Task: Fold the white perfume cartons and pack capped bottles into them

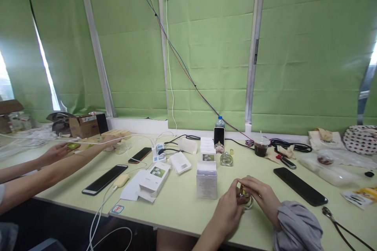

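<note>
My left hand (227, 208) closes around the side of a small round glass perfume bottle (246, 203) with a gold-coloured neck, low over the table. From the other side my right hand (263, 193) reaches over it, fingers gathered at its top. Part of the bottle is hidden by the fingers. Just beyond stands an open white box (206, 184) with its flap raised. A second round clear glass bottle (226, 159) is behind, with a small yellowish cap (231, 151) near it.
At left, a co-worker's arms (59, 168) reach across the table. White cartons (155, 178), a power strip (159, 152) and a phone (105, 179) lie left of me. On the right are a black phone (300, 186), a drink cup (261, 146) and a clear plastic tray (326, 170).
</note>
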`<state>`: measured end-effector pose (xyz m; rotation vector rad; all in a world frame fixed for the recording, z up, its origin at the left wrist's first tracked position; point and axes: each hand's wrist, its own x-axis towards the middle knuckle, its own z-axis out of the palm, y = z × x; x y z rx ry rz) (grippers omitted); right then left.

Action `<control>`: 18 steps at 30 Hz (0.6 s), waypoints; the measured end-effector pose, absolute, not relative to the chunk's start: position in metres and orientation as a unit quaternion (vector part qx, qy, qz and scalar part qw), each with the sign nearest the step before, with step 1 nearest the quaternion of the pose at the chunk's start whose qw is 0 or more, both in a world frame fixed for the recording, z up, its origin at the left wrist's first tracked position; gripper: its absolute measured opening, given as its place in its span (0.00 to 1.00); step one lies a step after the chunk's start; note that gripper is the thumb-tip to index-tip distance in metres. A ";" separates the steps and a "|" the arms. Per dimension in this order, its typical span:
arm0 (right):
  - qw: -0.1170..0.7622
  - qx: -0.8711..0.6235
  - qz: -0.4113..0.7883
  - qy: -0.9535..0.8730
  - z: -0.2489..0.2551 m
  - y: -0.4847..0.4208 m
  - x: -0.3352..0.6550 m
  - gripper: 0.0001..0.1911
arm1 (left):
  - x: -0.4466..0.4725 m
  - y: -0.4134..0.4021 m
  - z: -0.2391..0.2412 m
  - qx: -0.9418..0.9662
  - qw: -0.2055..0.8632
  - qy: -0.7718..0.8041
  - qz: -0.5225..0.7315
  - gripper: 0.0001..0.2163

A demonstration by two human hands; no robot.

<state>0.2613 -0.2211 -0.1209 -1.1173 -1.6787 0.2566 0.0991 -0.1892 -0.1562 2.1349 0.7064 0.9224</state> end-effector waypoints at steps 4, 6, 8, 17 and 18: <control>0.521 -0.465 0.109 -0.708 -0.120 -0.222 0.261 0.15 | 0.098 -0.190 -0.156 0.823 0.349 0.273 0.355 0.37; 0.517 -0.464 0.105 -0.712 -0.119 -0.222 0.262 0.15 | 0.098 -0.190 -0.156 0.826 0.346 0.270 0.355 0.37; 0.512 -0.464 0.100 -0.715 -0.119 -0.222 0.262 0.15 | 0.098 -0.189 -0.156 0.832 0.334 0.263 0.357 0.37; 0.455 -0.489 0.082 -0.740 -0.128 -0.220 0.262 0.15 | 0.091 -0.200 -0.154 0.856 0.189 0.237 0.419 0.30; 0.446 -0.494 0.080 -0.742 -0.130 -0.219 0.262 0.15 | 0.087 -0.202 -0.155 0.863 0.140 0.223 0.431 0.29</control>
